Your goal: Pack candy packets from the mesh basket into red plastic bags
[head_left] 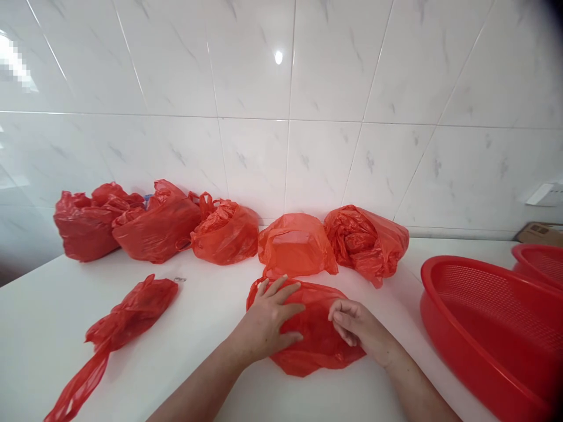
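A flattened red plastic bag (314, 337) lies on the white counter (202, 316) in front of me. My left hand (270, 319) rests flat on its left part with fingers spread. My right hand (358, 328) sits on the bag's right edge with fingers curled, pinching the plastic. Just behind it stands a filled red bag (297, 243).
Several stuffed red bags (158, 225) line the tiled wall, one (367, 240) at the right of the row. An empty red bag (125, 319) lies stretched at the left. Two red plastic sieve baskets (492, 328) sit at the right, near a cardboard box (541, 233).
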A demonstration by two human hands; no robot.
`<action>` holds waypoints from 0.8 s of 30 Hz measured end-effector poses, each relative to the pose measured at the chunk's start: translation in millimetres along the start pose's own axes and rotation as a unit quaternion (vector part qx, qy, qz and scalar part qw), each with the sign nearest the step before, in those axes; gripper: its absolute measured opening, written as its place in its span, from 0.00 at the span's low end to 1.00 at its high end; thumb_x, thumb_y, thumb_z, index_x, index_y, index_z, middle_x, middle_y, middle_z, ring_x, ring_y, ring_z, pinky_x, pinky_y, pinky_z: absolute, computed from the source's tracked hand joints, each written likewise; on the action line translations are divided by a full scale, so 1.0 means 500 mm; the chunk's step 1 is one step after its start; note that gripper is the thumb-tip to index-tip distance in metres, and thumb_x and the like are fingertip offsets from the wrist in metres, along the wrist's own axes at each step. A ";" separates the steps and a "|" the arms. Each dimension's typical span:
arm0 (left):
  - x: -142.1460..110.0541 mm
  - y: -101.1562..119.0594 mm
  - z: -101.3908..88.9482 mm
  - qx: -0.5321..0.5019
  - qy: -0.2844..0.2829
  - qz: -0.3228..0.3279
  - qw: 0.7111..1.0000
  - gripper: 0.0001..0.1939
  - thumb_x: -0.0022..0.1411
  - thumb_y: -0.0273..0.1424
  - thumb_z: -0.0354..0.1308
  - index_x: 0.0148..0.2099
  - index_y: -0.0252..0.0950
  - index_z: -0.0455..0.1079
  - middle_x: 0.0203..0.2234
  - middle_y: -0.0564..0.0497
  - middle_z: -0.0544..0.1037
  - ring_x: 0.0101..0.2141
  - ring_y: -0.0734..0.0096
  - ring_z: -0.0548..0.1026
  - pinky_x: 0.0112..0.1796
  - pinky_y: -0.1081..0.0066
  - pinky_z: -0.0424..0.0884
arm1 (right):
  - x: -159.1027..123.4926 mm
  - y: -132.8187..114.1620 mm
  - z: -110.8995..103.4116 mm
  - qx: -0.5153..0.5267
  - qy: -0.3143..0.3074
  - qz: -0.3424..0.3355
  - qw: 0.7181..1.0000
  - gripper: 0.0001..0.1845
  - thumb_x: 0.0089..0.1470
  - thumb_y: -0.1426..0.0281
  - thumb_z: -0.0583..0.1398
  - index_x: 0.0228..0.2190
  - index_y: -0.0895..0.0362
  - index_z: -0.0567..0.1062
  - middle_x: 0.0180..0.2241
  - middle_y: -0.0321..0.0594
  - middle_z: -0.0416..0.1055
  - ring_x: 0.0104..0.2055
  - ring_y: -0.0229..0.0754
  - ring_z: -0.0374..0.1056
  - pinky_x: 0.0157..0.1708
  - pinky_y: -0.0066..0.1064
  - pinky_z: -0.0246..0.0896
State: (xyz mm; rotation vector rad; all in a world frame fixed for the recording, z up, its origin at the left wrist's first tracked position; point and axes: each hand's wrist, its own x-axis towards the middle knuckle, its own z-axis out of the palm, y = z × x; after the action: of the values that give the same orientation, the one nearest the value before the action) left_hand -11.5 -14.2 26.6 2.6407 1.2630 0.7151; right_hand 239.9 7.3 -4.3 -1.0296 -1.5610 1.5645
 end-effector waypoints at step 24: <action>-0.010 -0.062 0.067 -0.001 -0.099 -0.180 0.979 0.41 0.43 0.51 0.65 0.60 0.50 0.61 0.64 0.46 0.54 0.64 0.45 0.46 0.58 0.42 0.46 | -0.095 0.015 0.079 -0.403 0.038 -0.032 0.914 0.05 0.48 0.71 0.58 0.27 0.52 0.75 0.44 0.40 0.71 0.44 0.47 0.68 0.41 0.36 0.66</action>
State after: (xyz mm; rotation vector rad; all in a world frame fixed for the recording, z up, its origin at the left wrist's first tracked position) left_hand -20.5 4.8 -14.4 2.3138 1.6107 0.3856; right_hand 226.4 -53.0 -10.0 -1.4139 -2.2155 0.7893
